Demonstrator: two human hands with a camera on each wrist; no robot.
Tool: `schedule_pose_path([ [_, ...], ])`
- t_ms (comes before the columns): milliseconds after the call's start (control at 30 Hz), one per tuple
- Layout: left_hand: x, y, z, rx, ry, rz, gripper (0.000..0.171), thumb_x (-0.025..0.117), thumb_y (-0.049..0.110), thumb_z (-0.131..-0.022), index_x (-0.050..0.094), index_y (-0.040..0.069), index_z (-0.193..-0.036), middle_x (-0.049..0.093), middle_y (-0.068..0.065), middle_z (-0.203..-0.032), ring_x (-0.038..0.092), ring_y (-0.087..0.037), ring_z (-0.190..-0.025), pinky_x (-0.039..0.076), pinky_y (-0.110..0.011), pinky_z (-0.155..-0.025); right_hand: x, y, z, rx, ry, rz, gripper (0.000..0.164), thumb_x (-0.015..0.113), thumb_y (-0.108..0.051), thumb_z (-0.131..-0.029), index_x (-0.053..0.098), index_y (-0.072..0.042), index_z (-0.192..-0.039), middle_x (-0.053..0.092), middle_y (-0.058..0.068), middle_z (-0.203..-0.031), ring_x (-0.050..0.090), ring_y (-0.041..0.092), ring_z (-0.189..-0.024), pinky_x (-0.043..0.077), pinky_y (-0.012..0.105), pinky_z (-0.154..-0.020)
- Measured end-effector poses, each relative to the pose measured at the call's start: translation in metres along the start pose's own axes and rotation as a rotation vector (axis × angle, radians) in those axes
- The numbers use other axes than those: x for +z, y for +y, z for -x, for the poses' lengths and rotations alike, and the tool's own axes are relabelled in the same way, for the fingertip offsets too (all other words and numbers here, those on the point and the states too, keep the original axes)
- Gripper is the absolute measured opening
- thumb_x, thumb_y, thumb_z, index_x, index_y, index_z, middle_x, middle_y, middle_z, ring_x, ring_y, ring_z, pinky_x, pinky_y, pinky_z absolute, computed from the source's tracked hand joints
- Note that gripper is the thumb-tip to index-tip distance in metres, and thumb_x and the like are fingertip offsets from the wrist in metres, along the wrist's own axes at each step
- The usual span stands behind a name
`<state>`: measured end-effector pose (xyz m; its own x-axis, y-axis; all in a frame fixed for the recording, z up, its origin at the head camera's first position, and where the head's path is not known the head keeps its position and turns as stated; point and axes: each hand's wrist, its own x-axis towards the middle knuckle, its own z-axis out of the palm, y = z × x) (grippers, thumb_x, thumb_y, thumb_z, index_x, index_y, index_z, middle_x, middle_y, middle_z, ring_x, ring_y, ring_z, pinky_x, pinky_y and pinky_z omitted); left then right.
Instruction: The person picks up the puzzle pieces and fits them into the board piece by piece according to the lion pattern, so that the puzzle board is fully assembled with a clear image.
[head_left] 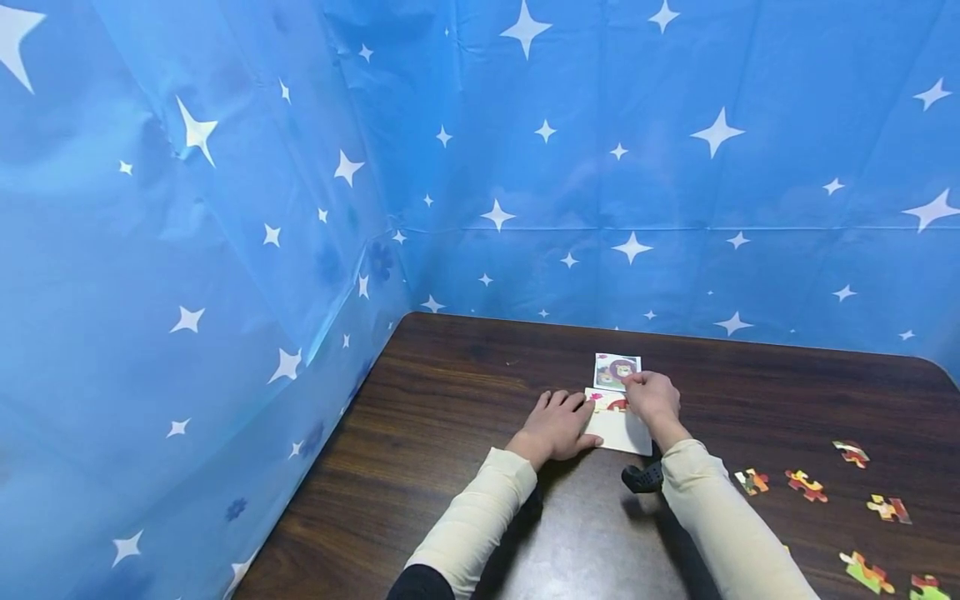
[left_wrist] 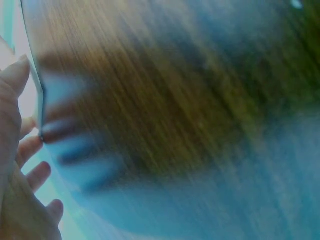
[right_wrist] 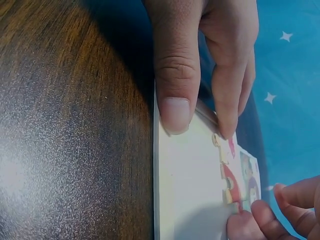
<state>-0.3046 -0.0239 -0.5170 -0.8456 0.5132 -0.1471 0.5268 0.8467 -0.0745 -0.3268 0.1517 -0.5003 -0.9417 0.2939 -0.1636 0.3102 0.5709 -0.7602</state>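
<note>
A white puzzle board (head_left: 618, 433) lies on the table, with a few joined puzzle pieces (right_wrist: 229, 182) along its far side. Just beyond it is a small picture card (head_left: 606, 369) showing a lion. My left hand (head_left: 557, 425) rests at the board's left end, fingers spread and fairly straight; its thumb (right_wrist: 176, 112) touches the near part of the board. With bent fingers, my right hand (head_left: 656, 403) pinches a puzzle piece at the far right of the board, mostly hidden by the fingertips. The left wrist view catches the left hand (left_wrist: 25, 185) at its edge.
Several loose puzzle pieces (head_left: 806, 486) are scattered over the right side of the dark wooden table (head_left: 420, 417). A blue curtain with white stars (head_left: 600, 183) hangs behind the table and along its left side. A black wrist device (head_left: 642, 477) sits under the right wrist.
</note>
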Motion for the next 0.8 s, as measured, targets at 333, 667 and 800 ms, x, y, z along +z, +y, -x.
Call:
schedule_pose_path([
  [333, 0.0028, -0.0013, -0.003, -0.007, 0.005, -0.011, 0.067, 0.041, 0.063, -0.102, 0.036, 0.027, -0.159, 0.037, 0.003, -0.163, 0.036, -0.022, -0.148, 0.031, -0.043, -0.122, -0.001, 0.0013, -0.0021, 0.017, -0.013, -0.038, 0.035, 0.049, -0.02, -0.1, 0.071, -0.005, -0.122, 0.067, 0.018, -0.126, 0.054, 0.033, -0.111, 0.042, 0.035, -0.075],
  [667, 0.007, -0.0019, -0.0051, 0.005, 0.038, 0.001, 0.067, 0.045, 0.063, -0.101, 0.04, 0.026, -0.156, 0.041, 0.001, -0.16, 0.04, -0.023, -0.146, 0.034, -0.043, -0.119, -0.0009, 0.0017, 0.0012, -0.001, -0.045, -0.028, 0.038, 0.051, -0.026, -0.103, 0.068, -0.003, -0.128, 0.069, 0.016, -0.113, 0.056, 0.029, -0.1, 0.039, 0.03, -0.065],
  [800, 0.0082, -0.0025, -0.0077, 0.006, 0.025, 0.03, 0.068, 0.048, 0.063, -0.1, 0.04, 0.027, -0.157, 0.042, 0.001, -0.16, 0.039, -0.023, -0.147, 0.031, -0.043, -0.122, -0.0013, 0.0024, 0.0022, 0.009, -0.058, -0.036, 0.039, 0.051, -0.026, -0.103, 0.067, -0.002, -0.13, 0.068, 0.014, -0.105, 0.055, 0.028, -0.096, 0.039, 0.03, -0.064],
])
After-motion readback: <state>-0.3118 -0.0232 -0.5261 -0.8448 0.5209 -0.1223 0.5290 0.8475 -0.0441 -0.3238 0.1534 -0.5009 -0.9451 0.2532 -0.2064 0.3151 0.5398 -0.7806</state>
